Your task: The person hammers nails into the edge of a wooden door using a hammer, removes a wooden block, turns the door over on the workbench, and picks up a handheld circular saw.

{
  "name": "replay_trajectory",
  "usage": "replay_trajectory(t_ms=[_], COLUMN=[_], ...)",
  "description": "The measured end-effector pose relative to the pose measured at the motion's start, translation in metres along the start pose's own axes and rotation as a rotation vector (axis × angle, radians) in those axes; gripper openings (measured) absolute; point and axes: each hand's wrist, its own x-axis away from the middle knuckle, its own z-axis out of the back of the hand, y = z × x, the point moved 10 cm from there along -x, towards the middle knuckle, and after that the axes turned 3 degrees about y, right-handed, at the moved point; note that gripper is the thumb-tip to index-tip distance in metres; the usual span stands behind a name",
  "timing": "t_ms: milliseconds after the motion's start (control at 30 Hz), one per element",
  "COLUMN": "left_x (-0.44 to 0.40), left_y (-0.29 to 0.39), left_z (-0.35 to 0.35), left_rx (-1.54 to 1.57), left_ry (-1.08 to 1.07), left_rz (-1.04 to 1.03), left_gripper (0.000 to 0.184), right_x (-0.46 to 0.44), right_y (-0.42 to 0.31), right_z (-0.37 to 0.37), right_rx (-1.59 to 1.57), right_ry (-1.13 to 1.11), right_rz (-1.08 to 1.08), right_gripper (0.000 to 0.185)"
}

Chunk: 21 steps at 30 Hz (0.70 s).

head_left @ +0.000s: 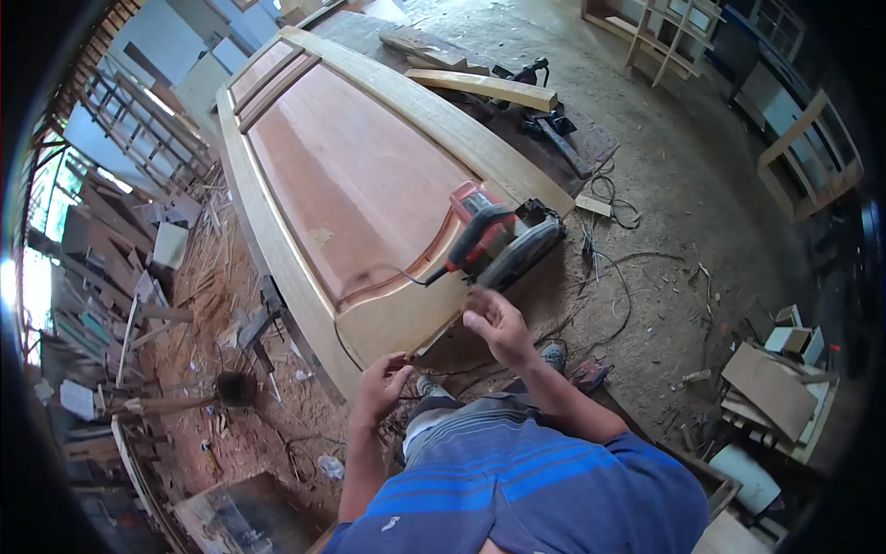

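A long wooden door (360,157) with pale frame rails and a reddish-brown inset panel lies flat in front of me. On its near right corner rests a red and black circular saw (484,235), its cord trailing over the panel. My left hand (380,386) is at the door's near edge, thumb apart from the fingers; whether the fingertips touch the wood is unclear. Just below the saw is my right hand (498,328), fingers bent and thumb apart, with nothing visible in it. A thin pale sliver of wood (436,340) shows along the edge between both hands.
Wood pieces (484,88) and a black clamp-like tool (554,125) lie on a board beyond the door. Cables (628,286) loop over the dusty floor at right. Scrap boards (771,392) are stacked at lower right. Shavings and offcuts (208,268) cover the left floor.
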Motion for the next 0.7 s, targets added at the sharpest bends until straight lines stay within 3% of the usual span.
replay_trajectory(t_ms=[33, 67, 200, 267, 333, 400, 467, 567, 667, 700], left_x=[-0.003, -0.010, -0.036, -0.048, -0.059, -0.065, -0.069, -0.064, -0.072, -0.072], left_y=[-0.010, -0.019, -0.015, -0.014, -0.017, -0.027, -0.043, -0.062, -0.096, -0.105], left_z=[0.020, 0.034, 0.044, 0.045, 0.046, 0.048, 0.051, 0.063, 0.077, 0.081], left_rx=[0.041, 0.030, -0.011, -0.035, -0.088, -0.120, -0.160, -0.215, -0.158, -0.140], left_ry=[0.043, 0.075, -0.053, -0.113, -0.168, -0.222, -0.275, -0.327, -0.329, -0.332], left_rz=[-0.023, -0.099, -0.306, -0.416, -0.489, -0.527, -0.566, -0.541, -0.447, -0.402], left_gripper=[0.038, 0.034, 0.028, 0.027, 0.024, 0.024, 0.024, 0.024, 0.024, 0.024], right_x=[-0.006, -0.015, -0.068, -0.089, -0.096, -0.129, -0.140, -0.126, -0.099, -0.099], right_y=[0.006, 0.005, -0.005, -0.006, -0.016, 0.005, 0.014, -0.007, -0.040, -0.036], right_z=[-0.015, -0.022, -0.048, -0.037, -0.019, 0.004, 0.001, 0.009, -0.033, -0.045], right_rx=[-0.114, 0.049, 0.174, 0.348, 0.481, -0.043, -0.208, 0.402, 0.355, 0.497], right_ry=[0.124, 0.307, 0.657, 0.980, 1.231, 0.989, 0.848, 1.293, 1.048, 1.045], right_rz=[0.098, 0.239, 0.248, 0.410, 0.617, 0.423, 0.226, 0.413, 0.175, 0.151], right_gripper=[0.071, 0.073, 0.082, 0.082, 0.059, 0.045, 0.047, 0.054, 0.062, 0.062])
